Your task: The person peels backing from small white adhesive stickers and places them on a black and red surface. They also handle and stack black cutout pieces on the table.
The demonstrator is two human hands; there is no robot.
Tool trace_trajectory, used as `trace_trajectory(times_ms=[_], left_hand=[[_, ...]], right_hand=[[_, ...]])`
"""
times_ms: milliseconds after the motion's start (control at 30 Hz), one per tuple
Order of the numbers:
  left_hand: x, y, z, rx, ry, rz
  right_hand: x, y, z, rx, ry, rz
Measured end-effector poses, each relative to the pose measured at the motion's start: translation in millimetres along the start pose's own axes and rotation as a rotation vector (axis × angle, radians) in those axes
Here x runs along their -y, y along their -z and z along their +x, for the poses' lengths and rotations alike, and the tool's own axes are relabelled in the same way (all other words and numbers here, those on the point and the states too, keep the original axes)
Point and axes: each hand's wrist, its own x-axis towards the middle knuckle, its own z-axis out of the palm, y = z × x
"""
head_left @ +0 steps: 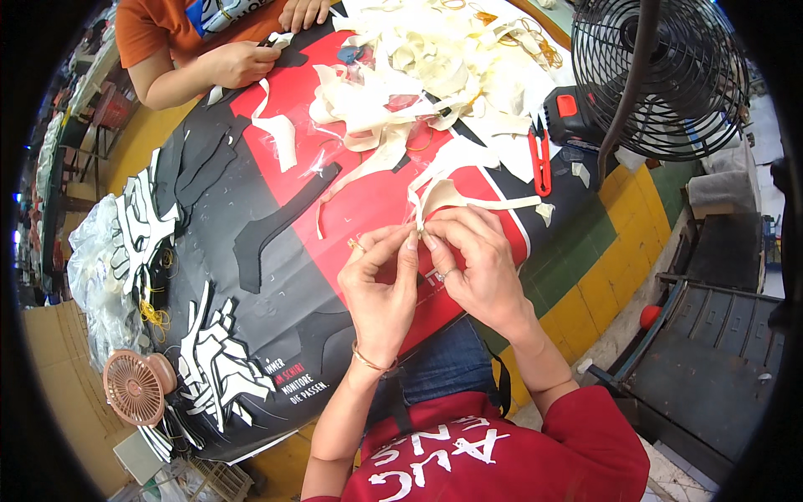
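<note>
At the near edge of a red-and-black covered table (276, 276), a small pink fan (134, 386) at far left, we raise our left hand (381, 289) beside our right hand (477, 263), fingertips of both pinched shut on a cream strip (443, 194) held just above the cover. Beyond lie a cream scrap pile (427, 63), red snips (540, 159) and a black fan (661, 75); another person's hand (242, 63) works opposite.

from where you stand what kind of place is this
Probably a small workshop for hand assembly of shoe or garment parts. The worktable holds a heap of cream strips, stacked black-and-white cut pieces and red snips, and a co-worker sits opposite.
</note>
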Motion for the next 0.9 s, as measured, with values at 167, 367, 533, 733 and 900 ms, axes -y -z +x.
trace_trajectory(times_ms=[167,367,533,733,900], left_hand=[[1,1,2,0.000,0.004,0.008],[0,1,4,-0.004,0.004,0.042],[-3,2,8,-0.014,0.035,0.026],[-5,3,10,-0.019,0.123,-0.011],[-4,3,12,0.011,-0.013,0.064]], right_hand=[[-1,-3,-1,0.007,0.007,-0.028],[-2,-2,0,-0.002,0.014,-0.023],[-6,-3,2,0.014,0.001,0.049],[-9,-6,5,-0.009,-0.029,0.107],[-8,-4,6,0.013,-0.039,0.100]])
